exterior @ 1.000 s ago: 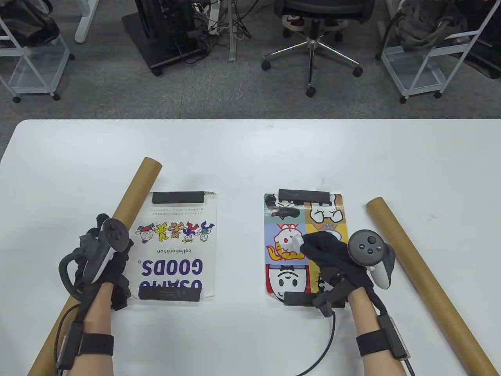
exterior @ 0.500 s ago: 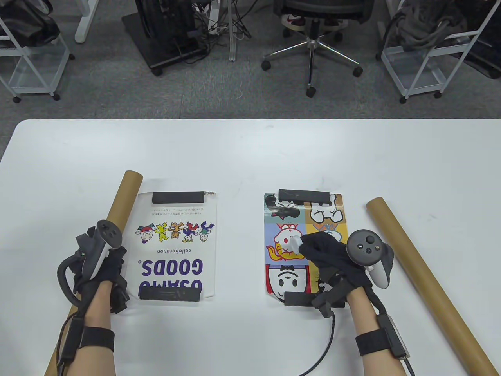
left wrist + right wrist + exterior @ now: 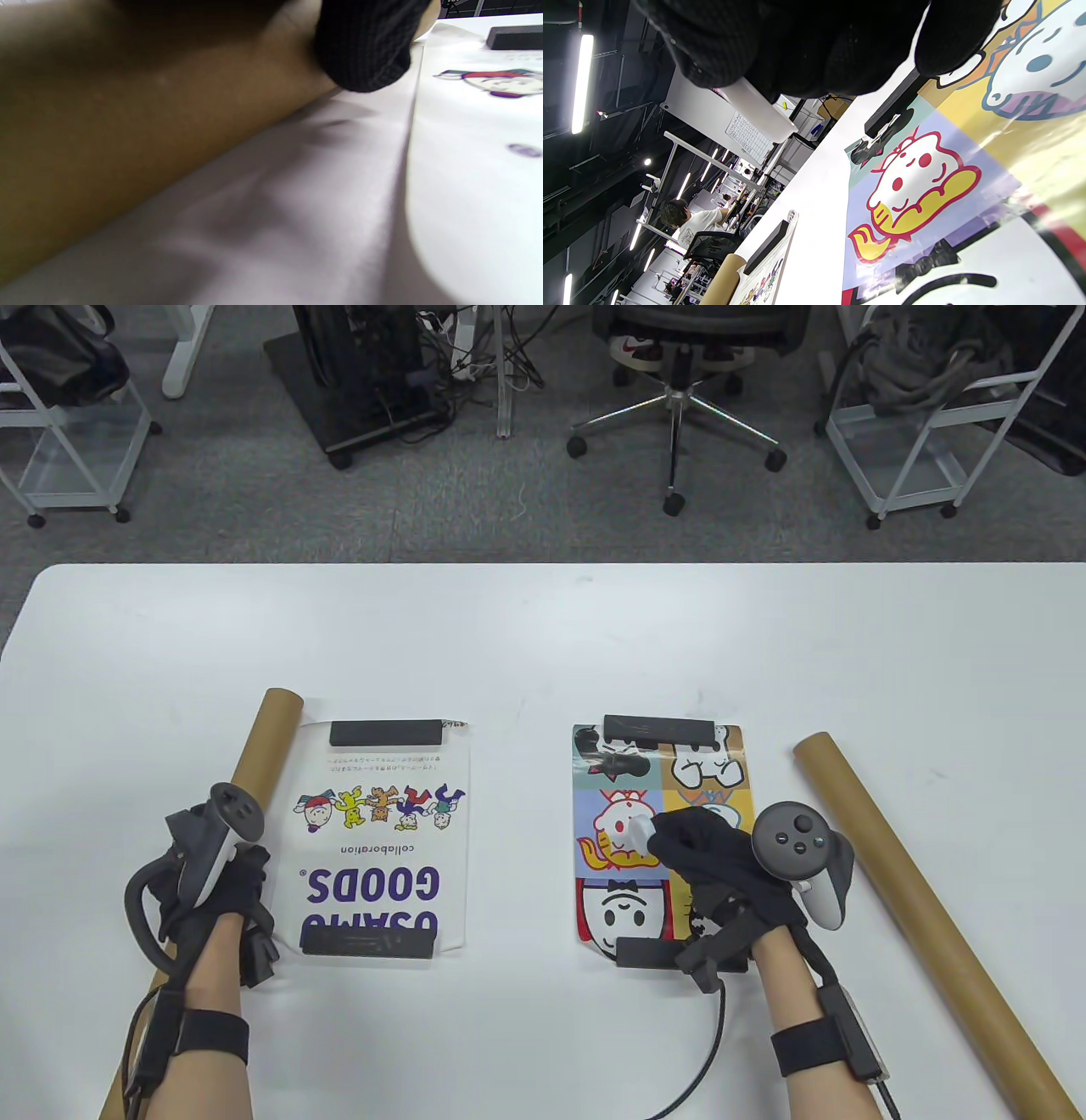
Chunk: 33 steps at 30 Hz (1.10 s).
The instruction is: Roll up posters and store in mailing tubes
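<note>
Looking down at the tabletop, I see my left hand curled round the left tube, which lies along the left edge of the white poster. My right hand rests on the colourful poster, fingers bent round a small white thing. Another tube lies near the tabletop's right edge. Black bars sit on the poster ends.

From the left wrist, a black fingertip touches the brown tube.

From the right wrist, black fingers hover over the cartoon poster.
</note>
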Each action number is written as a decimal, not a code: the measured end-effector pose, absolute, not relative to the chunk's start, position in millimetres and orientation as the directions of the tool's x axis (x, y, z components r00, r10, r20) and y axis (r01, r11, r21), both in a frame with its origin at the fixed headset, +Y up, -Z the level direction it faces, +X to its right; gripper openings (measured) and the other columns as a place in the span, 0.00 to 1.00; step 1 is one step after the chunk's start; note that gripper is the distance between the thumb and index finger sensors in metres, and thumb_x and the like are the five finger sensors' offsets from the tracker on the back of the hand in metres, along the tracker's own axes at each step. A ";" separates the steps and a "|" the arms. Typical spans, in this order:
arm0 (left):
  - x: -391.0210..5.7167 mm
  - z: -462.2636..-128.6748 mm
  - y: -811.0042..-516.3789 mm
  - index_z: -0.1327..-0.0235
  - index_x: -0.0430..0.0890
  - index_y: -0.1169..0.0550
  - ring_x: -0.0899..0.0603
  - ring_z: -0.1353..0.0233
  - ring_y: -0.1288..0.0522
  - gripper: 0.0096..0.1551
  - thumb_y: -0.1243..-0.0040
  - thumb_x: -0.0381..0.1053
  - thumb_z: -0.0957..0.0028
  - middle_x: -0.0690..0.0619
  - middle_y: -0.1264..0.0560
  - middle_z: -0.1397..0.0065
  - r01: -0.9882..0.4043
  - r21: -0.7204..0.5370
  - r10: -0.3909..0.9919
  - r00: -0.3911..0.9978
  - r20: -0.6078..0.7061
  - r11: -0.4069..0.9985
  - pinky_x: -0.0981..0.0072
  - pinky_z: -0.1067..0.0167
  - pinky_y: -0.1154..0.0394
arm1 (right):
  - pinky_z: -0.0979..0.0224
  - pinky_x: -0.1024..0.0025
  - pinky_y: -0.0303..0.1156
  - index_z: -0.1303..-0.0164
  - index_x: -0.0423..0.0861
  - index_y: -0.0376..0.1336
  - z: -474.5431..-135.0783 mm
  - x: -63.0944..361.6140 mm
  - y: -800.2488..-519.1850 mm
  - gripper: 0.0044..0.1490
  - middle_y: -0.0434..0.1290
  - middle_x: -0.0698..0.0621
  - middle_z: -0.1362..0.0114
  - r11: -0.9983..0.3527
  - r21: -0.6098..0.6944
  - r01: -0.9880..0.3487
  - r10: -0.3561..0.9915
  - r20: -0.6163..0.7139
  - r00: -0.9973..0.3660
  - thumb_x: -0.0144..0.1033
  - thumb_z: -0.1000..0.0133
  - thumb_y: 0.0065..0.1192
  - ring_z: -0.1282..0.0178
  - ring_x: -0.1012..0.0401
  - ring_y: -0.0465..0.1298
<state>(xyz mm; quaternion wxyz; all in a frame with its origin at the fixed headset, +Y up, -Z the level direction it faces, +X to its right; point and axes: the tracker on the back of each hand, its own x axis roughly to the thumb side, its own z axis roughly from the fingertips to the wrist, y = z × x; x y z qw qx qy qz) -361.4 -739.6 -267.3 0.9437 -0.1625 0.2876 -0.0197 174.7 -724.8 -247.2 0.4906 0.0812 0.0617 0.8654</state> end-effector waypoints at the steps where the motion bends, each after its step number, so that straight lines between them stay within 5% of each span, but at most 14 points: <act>1: -360.7 -267.3 -738.7 0.09 0.44 0.47 0.34 0.23 0.26 0.52 0.42 0.61 0.41 0.42 0.32 0.15 -0.056 -0.316 -0.129 0.835 -0.535 0.947 0.37 0.23 0.31 | 0.28 0.30 0.63 0.42 0.46 0.69 -247.2 174.7 -724.8 0.24 0.74 0.43 0.34 -0.510 0.188 -0.840 0.860 0.080 -0.504 0.42 0.46 0.63 0.39 0.43 0.75; 11: -331.4 -264.4 -702.8 0.09 0.44 0.49 0.28 0.16 0.34 0.53 0.44 0.63 0.42 0.38 0.40 0.10 -0.013 -0.182 -0.065 0.906 -0.419 0.983 0.32 0.20 0.37 | 0.28 0.31 0.63 0.42 0.46 0.69 -247.5 174.8 -724.8 0.24 0.74 0.43 0.34 -0.509 0.192 -0.839 0.860 0.080 -0.503 0.42 0.46 0.63 0.39 0.43 0.75; 22: -314.7 -258.1 -695.3 0.09 0.45 0.47 0.28 0.16 0.35 0.51 0.46 0.64 0.41 0.38 0.40 0.10 -0.063 -0.177 -0.002 0.938 -0.346 0.982 0.31 0.20 0.38 | 0.28 0.30 0.63 0.43 0.46 0.69 -245.1 170.9 -720.1 0.24 0.74 0.43 0.34 -0.573 0.160 -0.803 0.818 0.069 -0.570 0.42 0.46 0.63 0.39 0.43 0.74; 29: -312.9 -257.9 -692.6 0.09 0.45 0.47 0.28 0.16 0.35 0.51 0.46 0.64 0.41 0.38 0.40 0.10 -0.059 -0.157 0.003 0.942 -0.337 0.986 0.31 0.20 0.38 | 0.28 0.32 0.64 0.43 0.46 0.69 -237.0 185.9 -690.0 0.24 0.74 0.43 0.35 -0.795 0.062 -0.604 0.604 -0.010 -0.797 0.42 0.46 0.63 0.39 0.43 0.75; 33: -314.2 -258.0 -693.2 0.09 0.45 0.47 0.28 0.16 0.35 0.51 0.46 0.64 0.42 0.38 0.40 0.10 -0.060 -0.152 0.005 0.941 -0.338 0.987 0.32 0.20 0.37 | 0.28 0.32 0.64 0.43 0.45 0.69 -230.8 199.7 -679.0 0.24 0.74 0.42 0.35 -0.924 0.034 -0.381 0.377 -0.096 -0.921 0.41 0.46 0.64 0.40 0.42 0.75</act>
